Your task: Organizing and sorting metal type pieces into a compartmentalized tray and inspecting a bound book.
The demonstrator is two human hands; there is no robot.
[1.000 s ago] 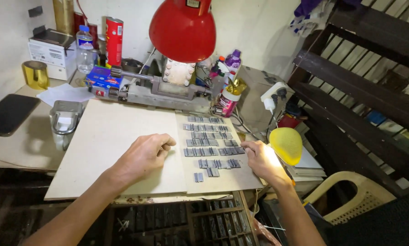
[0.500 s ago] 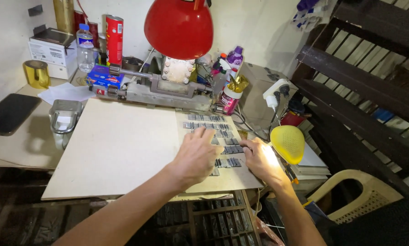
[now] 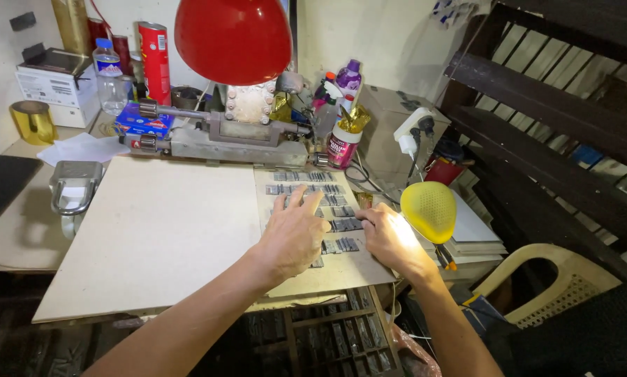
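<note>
Squarely under both hands, the rows of small grey metal type pieces point(image 3: 306, 189) run nine-to-three across the pale board point(image 3: 153, 230), the left hand point(image 3: 292, 234) spread flat over them, nearer than the right hand point(image 3: 387, 237), loosely open at three o'clock.

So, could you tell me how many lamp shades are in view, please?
2. A red shade hangs at top centre above the metal press; a small yellow shade glows just right of the right hand. Others may be hidden in the clutter.
</note>
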